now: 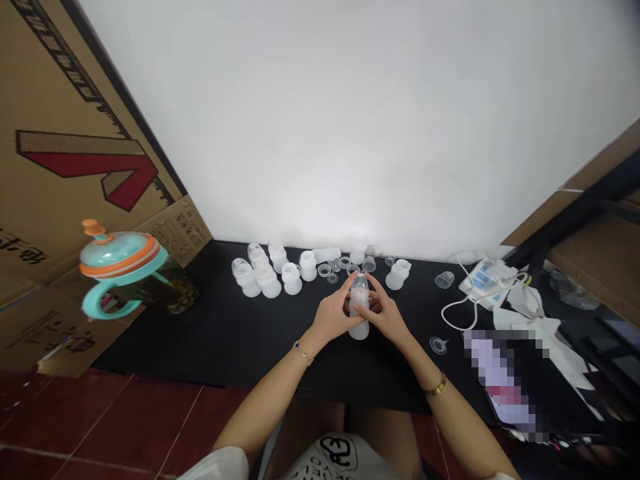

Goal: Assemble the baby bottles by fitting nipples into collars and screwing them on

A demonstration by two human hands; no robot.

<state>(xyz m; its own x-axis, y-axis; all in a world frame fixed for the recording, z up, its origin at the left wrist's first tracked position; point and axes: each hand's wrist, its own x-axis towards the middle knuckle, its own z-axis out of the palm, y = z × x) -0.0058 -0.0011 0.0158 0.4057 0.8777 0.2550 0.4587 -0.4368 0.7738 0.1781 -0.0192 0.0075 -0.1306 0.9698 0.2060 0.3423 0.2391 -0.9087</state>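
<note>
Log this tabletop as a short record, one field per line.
Left hand: on the upright white bottle, fingers up by its clear top
Right hand: on the same bottle, opposite side
Surface: black table
Left of hands: four bottles with clear tops, two open bottles
Right of hands: another open bottle, loose clear cap, white cable
Far left: jug with teal and orange lid

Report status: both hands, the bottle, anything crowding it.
Left hand and right hand both on the capped bottle, grip around its upper part. Bottle upright on black table. Loose clear rings just behind.
</note>
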